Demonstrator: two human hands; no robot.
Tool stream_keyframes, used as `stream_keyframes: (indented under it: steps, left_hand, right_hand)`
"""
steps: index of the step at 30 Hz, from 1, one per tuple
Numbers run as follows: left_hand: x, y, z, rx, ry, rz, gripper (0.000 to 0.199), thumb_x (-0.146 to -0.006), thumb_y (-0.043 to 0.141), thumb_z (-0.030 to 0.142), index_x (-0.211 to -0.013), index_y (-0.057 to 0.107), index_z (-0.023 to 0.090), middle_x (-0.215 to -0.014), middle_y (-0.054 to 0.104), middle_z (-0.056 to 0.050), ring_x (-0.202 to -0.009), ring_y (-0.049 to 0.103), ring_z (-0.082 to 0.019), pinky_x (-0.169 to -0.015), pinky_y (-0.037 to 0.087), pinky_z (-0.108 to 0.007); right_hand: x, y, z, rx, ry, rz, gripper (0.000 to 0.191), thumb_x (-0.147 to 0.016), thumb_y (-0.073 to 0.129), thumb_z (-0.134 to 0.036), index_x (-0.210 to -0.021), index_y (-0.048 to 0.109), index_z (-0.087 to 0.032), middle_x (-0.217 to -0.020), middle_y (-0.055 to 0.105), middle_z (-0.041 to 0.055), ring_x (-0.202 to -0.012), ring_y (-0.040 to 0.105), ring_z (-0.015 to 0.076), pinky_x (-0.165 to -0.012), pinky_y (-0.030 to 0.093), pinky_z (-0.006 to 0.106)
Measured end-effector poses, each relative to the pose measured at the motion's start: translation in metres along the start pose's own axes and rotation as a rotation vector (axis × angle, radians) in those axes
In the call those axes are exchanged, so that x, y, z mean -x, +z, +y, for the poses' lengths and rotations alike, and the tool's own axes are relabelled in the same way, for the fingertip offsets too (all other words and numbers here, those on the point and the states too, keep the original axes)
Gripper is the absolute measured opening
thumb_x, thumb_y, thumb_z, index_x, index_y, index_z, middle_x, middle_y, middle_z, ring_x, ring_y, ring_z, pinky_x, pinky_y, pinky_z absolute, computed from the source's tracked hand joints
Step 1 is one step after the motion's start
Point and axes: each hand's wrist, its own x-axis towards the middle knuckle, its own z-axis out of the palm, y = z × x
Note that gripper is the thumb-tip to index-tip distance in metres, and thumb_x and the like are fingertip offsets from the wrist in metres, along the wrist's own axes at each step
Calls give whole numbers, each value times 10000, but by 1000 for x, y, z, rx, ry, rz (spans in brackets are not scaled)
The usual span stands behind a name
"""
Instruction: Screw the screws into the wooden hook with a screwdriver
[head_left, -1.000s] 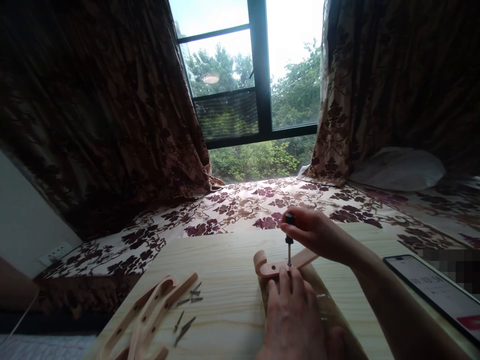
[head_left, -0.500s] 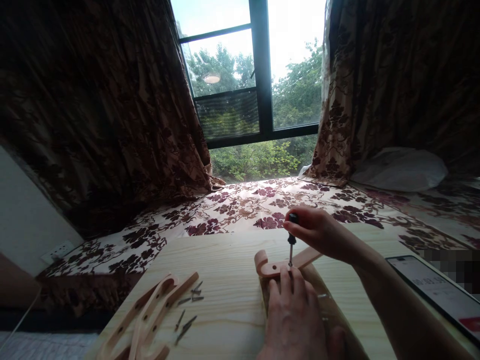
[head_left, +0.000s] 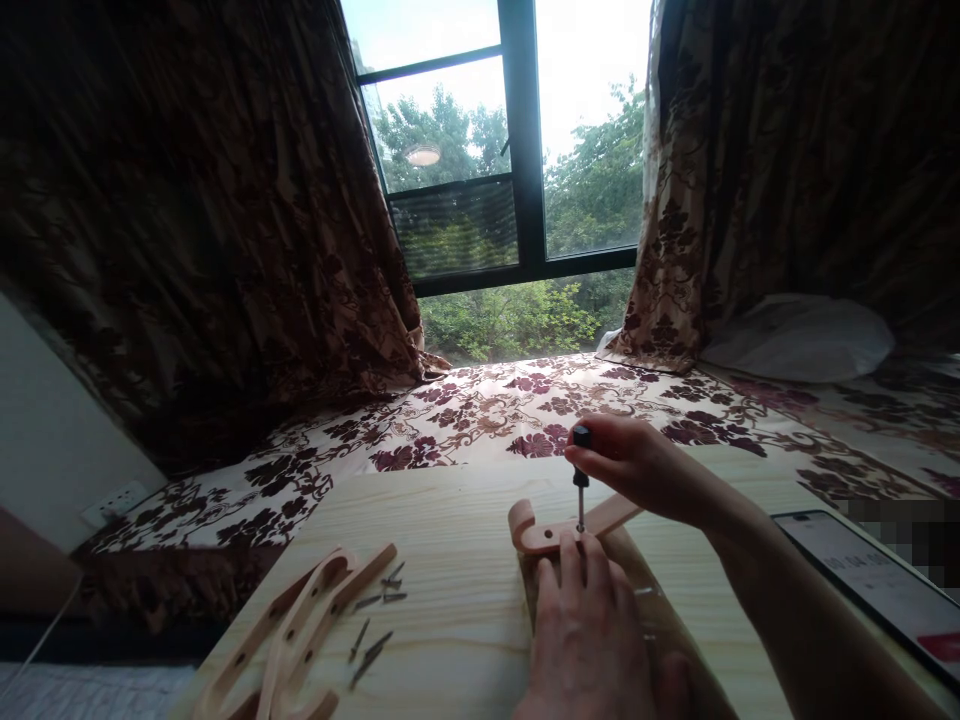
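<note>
My left hand point(head_left: 589, 630) lies with fingers outstretched over a brown block point(head_left: 664, 612), hiding much of it; whether it grips the block I cannot tell. Its fingertips touch the near edge of a wooden hook point(head_left: 531, 540). Just beyond, my right hand point(head_left: 626, 460) pinches an upright screwdriver point(head_left: 581, 478), tip at the hook. On the desk point(head_left: 442, 565), loose hooks point(head_left: 298, 618) and screws point(head_left: 371, 656) lie left, a phone point(head_left: 855, 580) right. Beyond: flowered cloth point(head_left: 480, 425), then a window point(head_left: 529, 150).

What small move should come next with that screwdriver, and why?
Probably a small turn by the right hand: its screwdriver stands nearly upright, tip down at the curved wooden hook, where the left hand's fingertips rest close by.
</note>
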Motion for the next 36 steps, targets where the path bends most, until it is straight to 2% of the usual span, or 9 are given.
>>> stream_keyframes:
  steps: [7, 13, 21, 26, 29, 36]
  left_hand:
    - [0, 1, -2, -25, 22, 18, 725, -854, 457, 540, -1363, 465, 23, -1480, 308, -243, -1378, 191, -432, -1103, 194, -600]
    - [-1, 0, 0, -31, 10, 14, 769, -855, 453, 593, -1363, 462, 16, -1474, 312, -252, -1377, 197, -432, -1107, 189, -592]
    - [-1, -2, 0, -6, -10, -20, 772, -838, 479, 577, -1375, 451, 24, -1489, 287, -241, -1387, 170, -428, -1109, 189, -588]
    - [1, -2, 2, -16, -9, -4, 760, -842, 473, 573, -1373, 454, 30, -1485, 301, -234, -1385, 182, -424, -1110, 185, -592]
    - [1, -3, 2, -16, -11, 5, 760, -837, 476, 580, -1363, 469, 33, -1475, 324, -235, -1380, 197, -424, -1109, 182, -595]
    - [2, -6, 2, 25, -16, -25, 760, -844, 470, 565, -1378, 446, 24, -1495, 279, -232, -1392, 160, -417, -1119, 170, -574]
  right_hand:
    - [-2, 3, 3, 100, 31, 65, 301, -850, 556, -424, -663, 468, -205, -602, 486, -28, -572, 466, 124, -521, 347, 246]
    - [-1, -2, -2, 21, 41, 16, 232, -882, 512, -406, -791, 574, -202, -654, 549, -23, -585, 473, 119, -548, 357, 248]
    - [-3, 2, 1, 185, 63, 131, 370, -851, 532, -474, -616, 432, -207, -535, 430, -46, -517, 376, 108, -491, 279, 255]
    - [-2, 1, -1, 119, 39, 80, 257, -867, 528, -437, -763, 568, -205, -624, 555, -20, -565, 477, 123, -518, 329, 246]
    - [-1, 0, -1, 85, 18, 62, 236, -878, 518, -416, -812, 595, -203, -651, 580, -12, -578, 494, 126, -530, 349, 244]
    - [-2, 1, -3, 222, 61, 130, 360, -857, 516, -473, -623, 452, -207, -530, 469, -34, -504, 392, 110, -484, 290, 246]
